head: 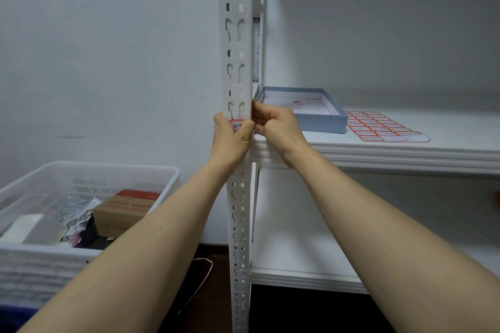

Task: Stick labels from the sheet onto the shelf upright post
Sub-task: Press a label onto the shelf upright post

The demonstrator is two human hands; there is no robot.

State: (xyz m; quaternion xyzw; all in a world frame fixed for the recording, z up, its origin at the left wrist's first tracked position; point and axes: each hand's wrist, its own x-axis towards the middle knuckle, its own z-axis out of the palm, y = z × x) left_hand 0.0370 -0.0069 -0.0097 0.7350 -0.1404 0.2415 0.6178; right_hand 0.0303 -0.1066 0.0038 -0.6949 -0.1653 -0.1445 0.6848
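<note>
A white perforated upright post (236,43) of the shelf runs top to bottom in the middle of the view. A red-bordered label (237,125) with handwriting lies against the post's front face at shelf height. My left hand (230,140) wraps the post from the left, its thumb pressing the label. From the right, my right hand (273,123) has curled fingers at the post's right edge, pinching the label's right end. The label sheet (384,127), with several red-bordered labels, lies flat on the white shelf board (405,153) to the right.
An open light-blue shallow box (305,112) sits on the shelf just behind my right hand. A white plastic basket (81,213) with a cardboard box and packets stands at lower left. A lower shelf board (303,276) lies below; dark floor underneath.
</note>
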